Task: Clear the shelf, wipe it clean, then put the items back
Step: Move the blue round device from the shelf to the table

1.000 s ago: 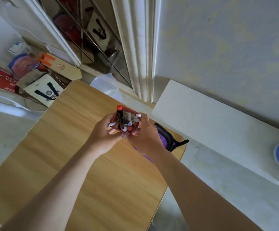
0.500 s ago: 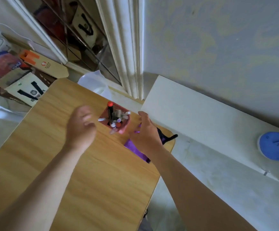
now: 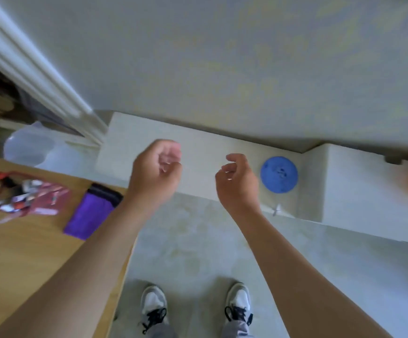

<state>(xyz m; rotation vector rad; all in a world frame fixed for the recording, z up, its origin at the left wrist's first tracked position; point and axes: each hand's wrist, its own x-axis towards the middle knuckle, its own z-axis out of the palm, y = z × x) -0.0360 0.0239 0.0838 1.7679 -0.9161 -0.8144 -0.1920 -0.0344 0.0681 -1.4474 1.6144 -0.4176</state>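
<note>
Brimming with pens (image 3: 15, 202), red holder (image 3: 50, 197) on table (image 3: 27, 259); left hand (image 3: 154, 178), right hand (image 3: 237, 187) loosely curled, empty.

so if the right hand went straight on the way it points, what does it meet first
Likely the bare white shelf, then the wall behind. The blue disc sits off to the right of the right hand, outside that line. Depth is unclear.

No legible text — only blur
</note>
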